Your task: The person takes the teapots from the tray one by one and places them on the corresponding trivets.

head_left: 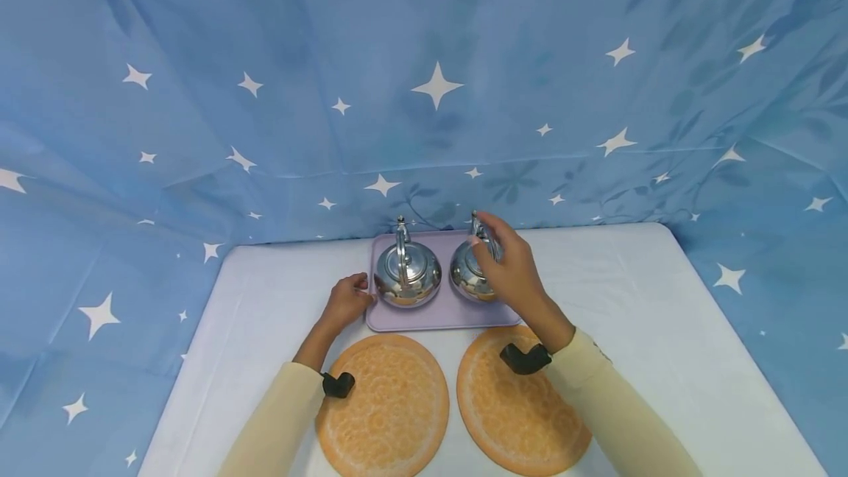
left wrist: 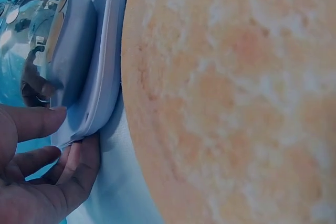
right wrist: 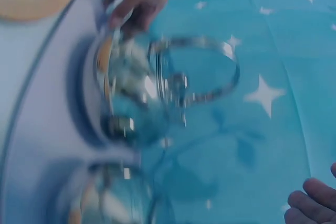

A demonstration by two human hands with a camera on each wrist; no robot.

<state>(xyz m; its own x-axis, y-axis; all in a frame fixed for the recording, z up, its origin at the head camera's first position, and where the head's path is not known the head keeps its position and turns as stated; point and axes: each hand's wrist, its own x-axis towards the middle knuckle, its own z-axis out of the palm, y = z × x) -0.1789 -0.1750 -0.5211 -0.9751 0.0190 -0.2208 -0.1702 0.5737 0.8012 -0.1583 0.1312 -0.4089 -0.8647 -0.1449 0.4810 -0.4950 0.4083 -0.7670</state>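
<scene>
Two shiny metal teapots, the left teapot (head_left: 407,274) and the right teapot (head_left: 470,271), stand side by side on a pale purple tray (head_left: 430,319), their loop handles upright. My left hand (head_left: 347,302) is at the tray's left end. In the left wrist view its thumb (left wrist: 50,119) lies over the rim and its curled fingers (left wrist: 84,163) hold the corner from outside. Above the right teapot is my right hand (head_left: 506,260), thumb and fingers spread about the upright handle. Its fingertips (right wrist: 312,203) show apart from the blurred teapots in the right wrist view.
Two round, orange-brown mats, the left mat (head_left: 391,411) and the right mat (head_left: 523,418), lie in front of the tray on a white-covered table (head_left: 656,315). A blue curtain (head_left: 437,131) with white stars hangs right behind and beside the table.
</scene>
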